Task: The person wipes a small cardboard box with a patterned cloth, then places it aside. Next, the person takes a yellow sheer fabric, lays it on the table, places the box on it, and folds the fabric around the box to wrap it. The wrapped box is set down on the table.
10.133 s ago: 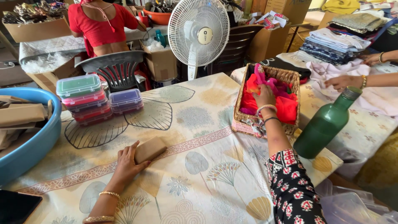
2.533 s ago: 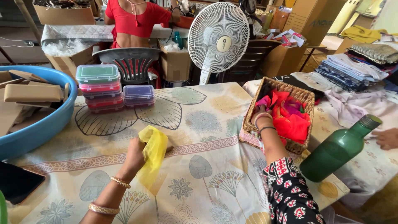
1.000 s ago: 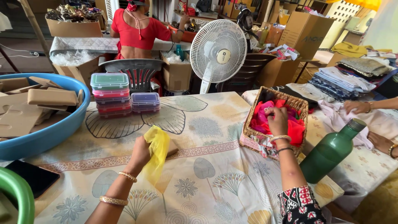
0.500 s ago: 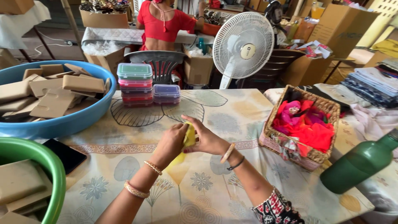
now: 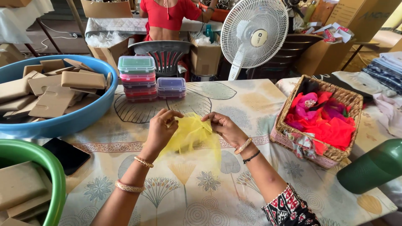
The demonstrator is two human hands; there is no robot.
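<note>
Nearest you, at the left edge, a green tub (image 5: 50, 180) holds brown cardboard-coloured blocks, with a dark phone (image 5: 66, 155) lying flat just beside it on the patterned surface (image 5: 201, 196). At the right edge a green bottle (image 5: 372, 165) lies tilted. Your left hand (image 5: 161, 129) is closed in a pinch on the top edge of a sheer yellow mesh pouch (image 5: 190, 136); your right hand (image 5: 222, 125) is likewise pinched shut on the opposite top edge. The pouch hangs between both hands, just above the middle of the surface, spread open. To the right, a wicker basket (image 5: 347, 98) contains red and pink fabric pieces. To the left, a blue tub (image 5: 79, 119) is filled with flat brown blocks. Behind your hands stands a stack of lidded plastic boxes (image 5: 136, 77), with a smaller stack (image 5: 171, 87) touching it. Farther back stand a white fan (image 5: 255, 35) and a dark plastic chair (image 5: 165, 52), and a person in a red top (image 5: 167, 14)
</note>
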